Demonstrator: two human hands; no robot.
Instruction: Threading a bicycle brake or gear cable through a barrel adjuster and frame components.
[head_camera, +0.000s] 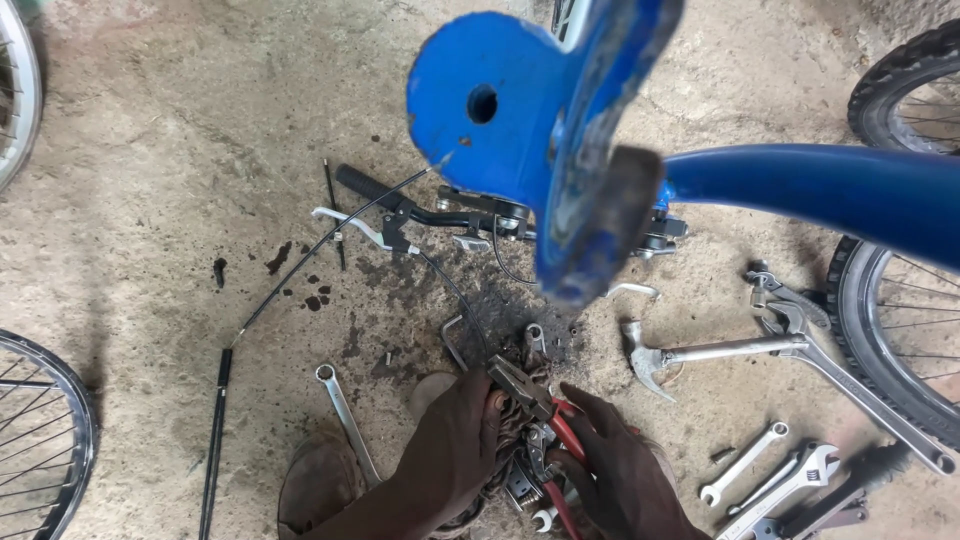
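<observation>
Concrete floor; pliers (530, 395) nose up-left.

Bare concrete floor (170, 150) lies open in the upper left. A blue bicycle frame (560, 130) blocks the centre; hammer (700, 352) and wrenches (790, 470) crowd the lower right.

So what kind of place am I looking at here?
Most likely an informal bicycle repair spot: a blue bike frame overhead, spoked wheels around, and a hammer and spanners strewn on the oil-stained concrete floor.
</observation>
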